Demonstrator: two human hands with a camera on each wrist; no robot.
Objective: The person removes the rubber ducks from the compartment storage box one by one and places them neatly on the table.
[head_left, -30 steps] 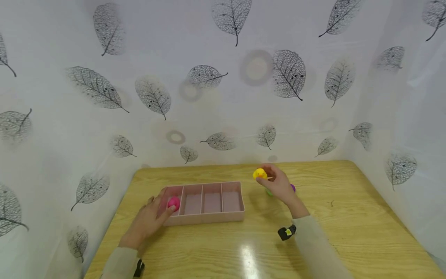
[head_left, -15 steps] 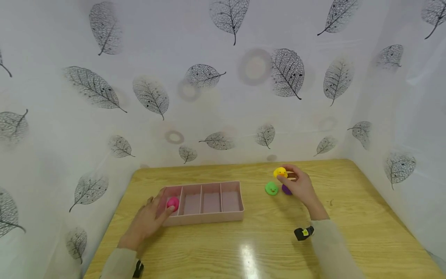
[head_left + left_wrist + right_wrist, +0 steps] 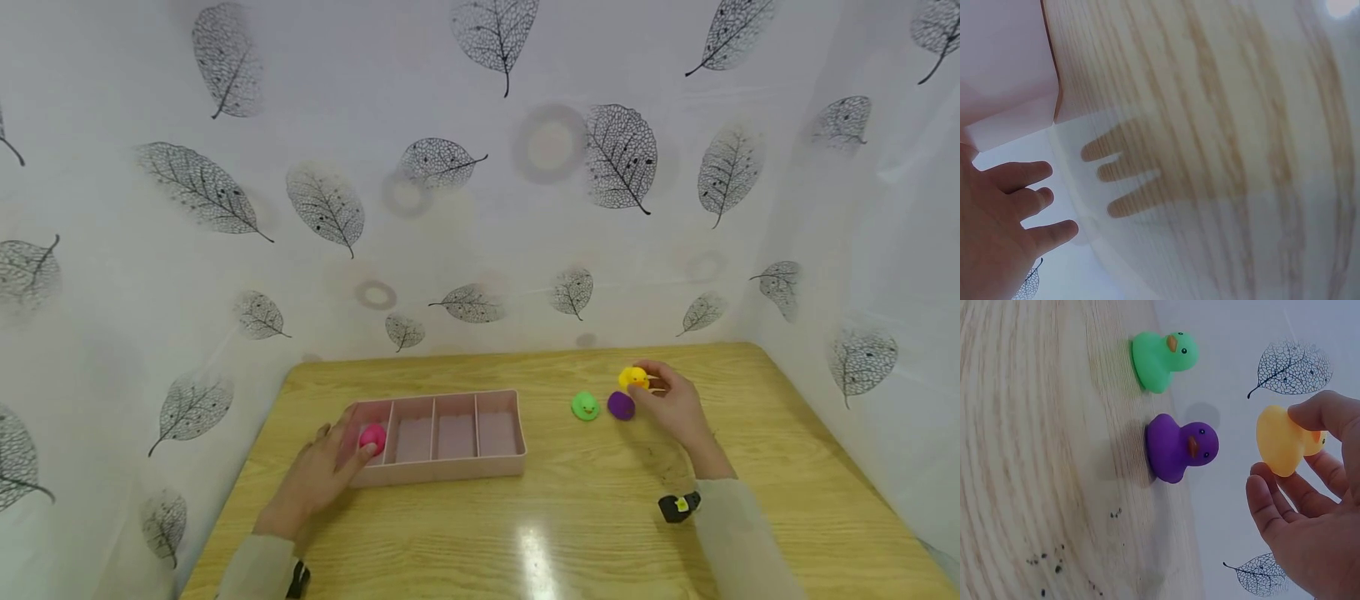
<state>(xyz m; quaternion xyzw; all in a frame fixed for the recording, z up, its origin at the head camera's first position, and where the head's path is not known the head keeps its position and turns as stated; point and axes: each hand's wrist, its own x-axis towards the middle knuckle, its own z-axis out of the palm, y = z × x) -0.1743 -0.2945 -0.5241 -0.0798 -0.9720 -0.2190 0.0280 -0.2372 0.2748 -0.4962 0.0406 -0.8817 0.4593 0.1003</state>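
Note:
My right hand pinches a yellow rubber duck between thumb and fingertips, held above the table. In the right wrist view that yellow duck lies sideways to the camera. A purple rubber duck stands just left of it, with a green rubber duck beyond. My left hand rests at the left end of a pink compartment box, its thumb over the front rim. Three straight, spread fingers show beside the box in the left wrist view. A pink rounded toy sits in the leftmost compartment, partly hidden by the thumb.
The wooden table carries the box on the left and the green and purple ducks at right of it. A pale leaf-patterned curtain encloses the back and sides. Small dark specks mark the tabletop.
My right hand has carried the yellow duck rightward, past the green duck to beside the purple one. Both of those are uncovered now. My left hand and the box have stayed put.

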